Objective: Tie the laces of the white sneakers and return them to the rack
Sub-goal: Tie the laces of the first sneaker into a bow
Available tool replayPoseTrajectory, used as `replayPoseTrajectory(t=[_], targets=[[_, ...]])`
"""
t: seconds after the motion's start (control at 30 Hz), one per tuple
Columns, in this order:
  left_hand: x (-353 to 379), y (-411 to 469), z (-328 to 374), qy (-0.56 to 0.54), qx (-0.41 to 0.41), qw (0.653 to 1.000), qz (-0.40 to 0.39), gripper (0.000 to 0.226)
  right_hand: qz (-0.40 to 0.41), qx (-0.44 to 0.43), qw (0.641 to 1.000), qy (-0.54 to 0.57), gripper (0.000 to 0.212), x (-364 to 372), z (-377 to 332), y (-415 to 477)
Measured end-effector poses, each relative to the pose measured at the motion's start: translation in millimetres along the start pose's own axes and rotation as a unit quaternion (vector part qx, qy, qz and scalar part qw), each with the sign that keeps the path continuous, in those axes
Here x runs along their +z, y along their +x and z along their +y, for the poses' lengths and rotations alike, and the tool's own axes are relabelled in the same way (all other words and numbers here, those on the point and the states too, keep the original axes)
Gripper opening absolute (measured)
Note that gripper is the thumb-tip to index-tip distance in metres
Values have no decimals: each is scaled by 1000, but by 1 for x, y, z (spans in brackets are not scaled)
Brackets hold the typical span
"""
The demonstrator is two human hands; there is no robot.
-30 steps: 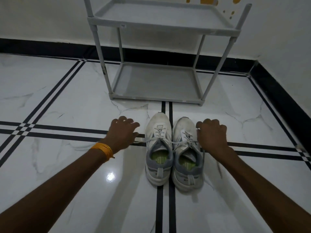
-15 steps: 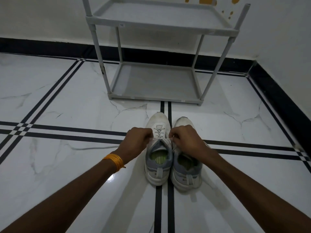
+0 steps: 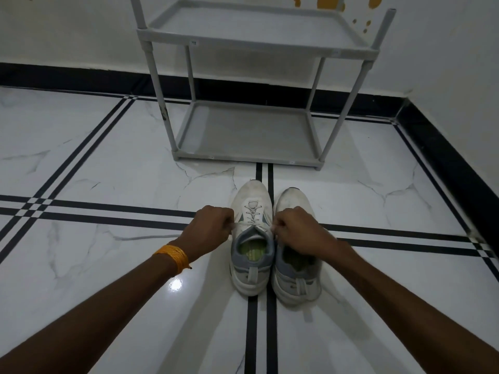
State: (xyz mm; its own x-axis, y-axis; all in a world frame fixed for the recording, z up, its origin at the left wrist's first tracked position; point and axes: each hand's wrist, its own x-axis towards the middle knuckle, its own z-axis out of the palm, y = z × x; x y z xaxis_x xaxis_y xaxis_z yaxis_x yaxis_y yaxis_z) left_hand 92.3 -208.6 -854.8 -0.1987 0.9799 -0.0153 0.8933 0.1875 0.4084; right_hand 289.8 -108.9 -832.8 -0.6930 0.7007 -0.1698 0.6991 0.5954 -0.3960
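Note:
Two white sneakers stand side by side on the floor, toes pointing away from me. The left sneaker [image 3: 252,201] has grey trim and a green insole. The right sneaker [image 3: 295,276] is partly covered by my right hand. My left hand [image 3: 210,228] pinches one lace end at the left sneaker's left side. My right hand [image 3: 299,229] pinches the other lace end on its right side. Both lace ends are pulled taut sideways. The grey two-shelf rack [image 3: 251,157] stands just beyond the shoes, both shelves bare.
White marble floor with black inlay lines [image 3: 108,209] runs all round. A black skirting [image 3: 445,157] and white walls close the back and right side. An orange band [image 3: 172,256] sits on my left wrist.
A second ago both hands rested on the floor either side of the pair. They moved inward and took hold of the left sneaker's lace ends, which are now pulled apart.

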Motion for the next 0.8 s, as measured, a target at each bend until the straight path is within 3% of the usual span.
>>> replayPoseTrajectory(t=[0.1, 0.2, 0.3, 0.37, 0.53, 0.8], targets=[[-20, -2, 1, -171, -48, 984, -10, 31, 11, 28, 967, 253, 28, -20, -3, -6], [-33, -3, 16, -429, -102, 896, -46, 33, 30, 39, 872, 488, 29, -21, -14, -4], [-27, -1, 31, -543, -117, 831, -24, 28, 16, 45, 769, 638, 25, -11, -25, 1], [-20, 1, 37, -593, -133, 794, -6, 27, 30, 59, 736, 674, 22, -5, -28, 5], [-4, 6, 39, -603, -139, 783, 56, 27, 57, 94, 772, 626, 19, 9, -29, 10], [8, 10, 44, -513, -101, 848, 90, 22, 108, 85, 806, 575, 20, 10, -28, 11]])
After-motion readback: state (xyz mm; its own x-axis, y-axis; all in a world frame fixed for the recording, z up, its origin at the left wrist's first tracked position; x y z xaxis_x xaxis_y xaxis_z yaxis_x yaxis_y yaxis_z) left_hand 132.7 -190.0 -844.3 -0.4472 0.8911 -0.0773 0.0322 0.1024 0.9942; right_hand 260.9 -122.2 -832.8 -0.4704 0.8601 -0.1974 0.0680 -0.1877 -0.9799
